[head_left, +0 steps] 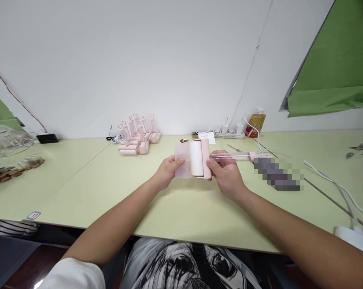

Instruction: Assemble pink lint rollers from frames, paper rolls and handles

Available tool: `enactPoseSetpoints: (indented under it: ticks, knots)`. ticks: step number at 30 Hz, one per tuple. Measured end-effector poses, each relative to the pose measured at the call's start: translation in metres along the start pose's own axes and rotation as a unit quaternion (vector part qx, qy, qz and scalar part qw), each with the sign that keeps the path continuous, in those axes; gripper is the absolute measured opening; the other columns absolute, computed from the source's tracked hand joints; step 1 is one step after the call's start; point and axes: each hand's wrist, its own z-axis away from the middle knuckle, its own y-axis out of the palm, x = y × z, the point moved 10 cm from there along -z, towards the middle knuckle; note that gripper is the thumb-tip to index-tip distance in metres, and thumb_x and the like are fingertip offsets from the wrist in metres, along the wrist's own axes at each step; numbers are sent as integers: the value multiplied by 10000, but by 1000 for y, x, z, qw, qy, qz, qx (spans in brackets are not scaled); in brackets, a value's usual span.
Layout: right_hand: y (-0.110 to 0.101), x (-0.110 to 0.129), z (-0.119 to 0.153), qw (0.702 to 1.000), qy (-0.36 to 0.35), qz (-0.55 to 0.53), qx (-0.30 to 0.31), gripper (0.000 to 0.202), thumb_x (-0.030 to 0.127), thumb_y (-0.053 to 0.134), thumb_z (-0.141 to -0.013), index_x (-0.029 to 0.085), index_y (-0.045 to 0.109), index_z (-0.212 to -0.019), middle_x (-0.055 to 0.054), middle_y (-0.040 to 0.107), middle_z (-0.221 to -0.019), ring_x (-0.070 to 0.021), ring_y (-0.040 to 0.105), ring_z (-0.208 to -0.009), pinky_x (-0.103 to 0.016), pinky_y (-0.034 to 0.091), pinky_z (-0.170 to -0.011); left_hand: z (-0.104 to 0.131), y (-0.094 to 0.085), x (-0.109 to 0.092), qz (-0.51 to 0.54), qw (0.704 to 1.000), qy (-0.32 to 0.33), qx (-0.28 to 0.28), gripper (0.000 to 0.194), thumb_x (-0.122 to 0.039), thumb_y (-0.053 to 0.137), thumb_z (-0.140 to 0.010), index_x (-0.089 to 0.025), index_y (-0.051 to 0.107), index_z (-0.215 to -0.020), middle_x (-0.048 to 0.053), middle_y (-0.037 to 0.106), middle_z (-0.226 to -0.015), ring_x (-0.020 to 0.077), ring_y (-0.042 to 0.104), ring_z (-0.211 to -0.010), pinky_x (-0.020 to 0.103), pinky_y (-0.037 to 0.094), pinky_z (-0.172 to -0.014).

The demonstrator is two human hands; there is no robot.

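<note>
Over the middle of the table, my right hand (pixel 228 172) grips a pink lint roller (pixel 205 158) where its clear handle meets the head. The white sticky roll (pixel 196 158) faces up, and the handle points right. My left hand (pixel 168 170) pinches a translucent pink cover (pixel 181 160) at the roll's left side, thumb on top. Whether the cover touches the roll I cannot tell. Part of the right fingers is hidden behind the roller.
Several pink lint rollers (pixel 139 138) stand grouped near the wall. A power strip (pixel 234 135) with chargers and a drink bottle (pixel 256 123) are at the back right. White cables (pixel 334 182) cross the right side. Wooden pieces (pixel 7 174) lie far left, near a striped sleeve (pixel 14 228).
</note>
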Motion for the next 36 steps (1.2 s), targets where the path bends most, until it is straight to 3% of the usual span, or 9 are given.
enactPoseSetpoints:
  ticks: [11, 18, 21, 23, 25, 27, 29, 32, 36]
  knots:
    - [14, -5, 5, 999, 4, 33, 37, 354, 447, 724, -732, 227, 483, -869, 82, 514, -604, -99, 512, -423, -252, 483, -376, 0, 8, 7, -7, 999, -4, 47, 599, -557, 741, -666, -146, 638, -1090, 103, 697, -981, 218, 641, -854, 286, 462, -695]
    - [27, -14, 13, 993, 32, 72, 90, 363, 470, 696, -761, 234, 437, -855, 94, 509, -537, -107, 504, -372, -222, 417, -324, 6, 18, 18, -117, 983, -61, 125, 628, -670, 593, -742, -97, 659, -991, 117, 662, -790, 174, 610, -667, 238, 438, -502]
    - [22, -21, 9, 992, 54, 90, 66, 386, 516, 698, -743, 218, 474, -842, 77, 507, -539, -112, 501, -373, -238, 424, -326, 5, 7, 10, -187, 980, -20, 67, 663, -658, 539, -789, -128, 608, -1182, 132, 667, -928, 168, 608, -658, 262, 473, -523]
    - [17, -28, 6, 991, 75, 103, 48, 406, 548, 693, -733, 199, 510, -832, 52, 527, -572, -124, 525, -408, -269, 474, -365, 7, 1, -3, -238, 970, 48, 15, 763, -598, 621, -764, -213, 432, -1395, 153, 601, -1204, 194, 633, -758, 299, 508, -607]
    - [17, -34, 6, 989, 91, 106, 53, 416, 568, 666, -752, 185, 537, -848, 25, 553, -622, -140, 566, -480, -292, 520, -433, 11, 7, -14, -312, 943, 116, 11, 964, -526, 754, -659, -269, 303, -1472, 154, 427, -1430, 294, 593, -1046, 373, 513, -797]
    - [24, -38, 8, 987, 95, 98, 86, 420, 576, 627, -785, 182, 556, -912, -8, 583, -729, -153, 605, -589, -304, 549, -508, 16, 17, -18, -390, 906, 160, 31, 1046, -473, 826, -566, -267, 330, -1464, 140, 315, -1509, 377, 380, -1310, 453, 416, -988]
    - [34, -38, 12, 984, 90, 74, 132, 436, 576, 596, -811, 203, 555, -1034, -41, 587, -898, -165, 626, -736, -329, 574, -609, 18, 18, -23, -444, 876, 185, 19, 968, -447, 816, -583, -260, 392, -1433, 128, 299, -1518, 381, 257, -1386, 484, 322, -1071]
    - [45, -35, 19, 978, 70, 56, 187, 488, 536, 594, -833, 265, 477, -1221, -68, 519, -1124, -175, 597, -922, -387, 573, -764, 14, -3, -38, -469, 857, 207, -57, 745, -361, 712, -706, -241, 441, -1389, 114, 428, -1434, 338, 409, -1296, 447, 333, -1068]
    - [51, -36, 27, 966, 54, 99, 234, 485, 464, 577, -870, 284, 422, -1293, -88, 458, -1231, -191, 547, -1021, -419, 548, -829, 0, -72, -55, -448, 851, 164, -218, 575, -324, 609, -766, -205, 485, -1314, 100, 575, -1254, 293, 569, -1071, 396, 466, -899]
